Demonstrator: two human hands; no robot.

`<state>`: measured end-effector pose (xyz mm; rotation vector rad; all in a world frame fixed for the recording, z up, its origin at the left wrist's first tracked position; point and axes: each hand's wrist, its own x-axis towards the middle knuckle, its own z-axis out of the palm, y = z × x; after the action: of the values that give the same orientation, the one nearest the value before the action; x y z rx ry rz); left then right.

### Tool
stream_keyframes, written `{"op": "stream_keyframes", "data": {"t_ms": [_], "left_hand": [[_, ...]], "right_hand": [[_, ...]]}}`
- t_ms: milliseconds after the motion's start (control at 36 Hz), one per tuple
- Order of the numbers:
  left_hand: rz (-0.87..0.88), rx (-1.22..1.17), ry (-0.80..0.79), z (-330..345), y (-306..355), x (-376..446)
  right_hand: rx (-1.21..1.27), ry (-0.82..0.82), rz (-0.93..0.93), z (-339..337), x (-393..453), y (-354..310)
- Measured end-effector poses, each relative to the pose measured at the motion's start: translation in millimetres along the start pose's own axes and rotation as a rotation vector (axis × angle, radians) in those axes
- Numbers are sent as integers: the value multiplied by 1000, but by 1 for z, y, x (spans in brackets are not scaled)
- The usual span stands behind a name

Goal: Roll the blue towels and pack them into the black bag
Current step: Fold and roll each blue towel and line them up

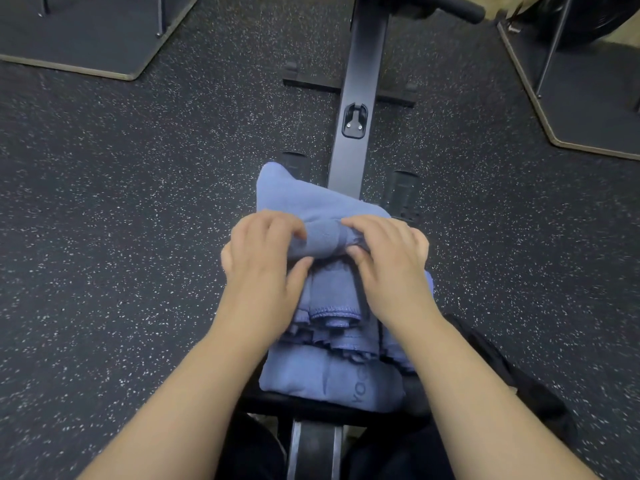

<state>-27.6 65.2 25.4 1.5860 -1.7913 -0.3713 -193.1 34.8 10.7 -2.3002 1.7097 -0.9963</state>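
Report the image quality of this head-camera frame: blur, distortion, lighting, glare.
Head view: wide-angle bending curves the platform edges at the top corners; lighting is dim and even, with no harsh glare and only soft shadow under the hands; the left hand and right hand, gripping the blue towel roll, look slightly soft; the speckled floor smears toward the frame edges.

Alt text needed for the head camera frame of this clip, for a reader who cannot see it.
Both hands, left hand and right hand, grip a partly rolled blue towel atop a stack of blue towels on a black rowing machine rail. Speckled dark rubber floor surrounds it.
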Motion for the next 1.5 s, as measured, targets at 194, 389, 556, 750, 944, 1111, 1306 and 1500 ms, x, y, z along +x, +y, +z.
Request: {"op": "stream_keyframes", "data": {"t_ms": [194, 389, 556, 750, 944, 1111, 1306, 1500], "left_hand": [[-76, -20, -27, 1, -8, 2], [-89, -90, -52, 4, -15, 6], [-128, -44, -45, 5, -16, 7], [-174, -212, -107, 3, -16, 8], [-123, -244, -46, 5, -21, 9], [-43, -293, 54, 5, -21, 9], [27, -302, 175, 2, -9, 14], [119, -244, 257, -2, -4, 20]], "right_hand": [[1, -38, 16, -1, 3, 2], [80, 22, 52, -1, 2, 2], [124, -33, 69, -8, 0, 16], [272, -120, 148, -13, 1, 18], [407, -76, 194, -12, 1, 5], [472, 6, 178, -14, 3, 2], [428, 114, 92, -24, 6, 0], [422, 177, 43, -31, 10, -6]]}}
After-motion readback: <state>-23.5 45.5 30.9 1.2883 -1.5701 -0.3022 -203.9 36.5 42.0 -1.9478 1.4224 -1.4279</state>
